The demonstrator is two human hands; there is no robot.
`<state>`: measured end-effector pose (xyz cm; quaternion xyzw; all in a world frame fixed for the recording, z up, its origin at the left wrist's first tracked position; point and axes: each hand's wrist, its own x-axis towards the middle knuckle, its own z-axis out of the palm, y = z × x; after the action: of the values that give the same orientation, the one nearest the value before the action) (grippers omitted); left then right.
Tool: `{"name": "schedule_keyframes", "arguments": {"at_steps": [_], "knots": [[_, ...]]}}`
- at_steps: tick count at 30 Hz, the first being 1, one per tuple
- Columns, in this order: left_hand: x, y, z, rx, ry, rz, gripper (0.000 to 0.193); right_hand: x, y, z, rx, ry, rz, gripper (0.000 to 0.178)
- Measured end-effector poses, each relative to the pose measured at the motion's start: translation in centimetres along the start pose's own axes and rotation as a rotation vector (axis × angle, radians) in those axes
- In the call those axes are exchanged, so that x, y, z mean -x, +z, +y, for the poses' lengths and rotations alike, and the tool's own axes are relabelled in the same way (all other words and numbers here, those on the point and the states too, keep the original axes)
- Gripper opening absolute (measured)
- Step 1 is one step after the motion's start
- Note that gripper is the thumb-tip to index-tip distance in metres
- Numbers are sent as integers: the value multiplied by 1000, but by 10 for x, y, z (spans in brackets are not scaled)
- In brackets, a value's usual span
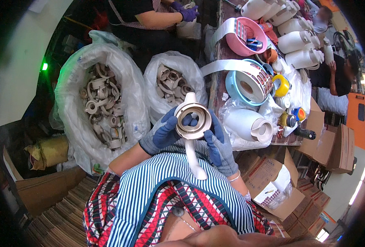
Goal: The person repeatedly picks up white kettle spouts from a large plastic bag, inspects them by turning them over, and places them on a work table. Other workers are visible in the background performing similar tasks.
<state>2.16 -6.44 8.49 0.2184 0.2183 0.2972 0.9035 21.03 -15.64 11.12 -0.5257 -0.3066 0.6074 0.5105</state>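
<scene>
While the left hand (162,133) and right hand (221,150) pinch the beige collar (192,134), its handle (194,160) hanging below their fingers (216,138), even pressure should steady it.

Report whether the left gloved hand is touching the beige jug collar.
Touching. The head view shows the left gloved hand with its fingers against the outer rim of the beige jug collar.

Left hand (161,133): knit glove (150,143), blue over the fingers, grey at the cuff
Right hand (222,150): matching blue-and-grey glove (228,164)
Right wrist: thin pale bracelet (234,178)
Apron (143,185): narrow blue-and-white stripes, dark teal edging
Patterned garment (159,206): red, black, white geometric bands
</scene>
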Motion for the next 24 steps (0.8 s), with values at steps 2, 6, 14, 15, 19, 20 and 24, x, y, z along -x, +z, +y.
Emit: {"name": "schedule_keyframes", "arguments": {"at_steps": [2, 6, 14, 15, 19, 20, 24], "knots": [[1, -2, -4, 49, -4, -39, 68, 1, -1, 5, -11, -29, -7, 67], [6, -5, 1, -441, -26, -34, 68, 3, -4, 15, -195, -53, -19, 66], [-5, 13, 3, -211, 43, -82, 70, -7, -16, 25, -94, -150, -119, 72], [-5, 11, 2, -176, 26, -55, 71, -7, -15, 21, -163, -121, -142, 74], [-8, 15, 7, -201, 48, -135, 74, -3, -19, 1, -180, -121, -197, 77], [-7, 22, 9, -204, 36, -137, 74, 4, -11, -11, -245, -118, -190, 80], [-9, 25, 13, -164, -4, -176, 71, -9, -16, 15, -249, -199, -183, 73]]}}
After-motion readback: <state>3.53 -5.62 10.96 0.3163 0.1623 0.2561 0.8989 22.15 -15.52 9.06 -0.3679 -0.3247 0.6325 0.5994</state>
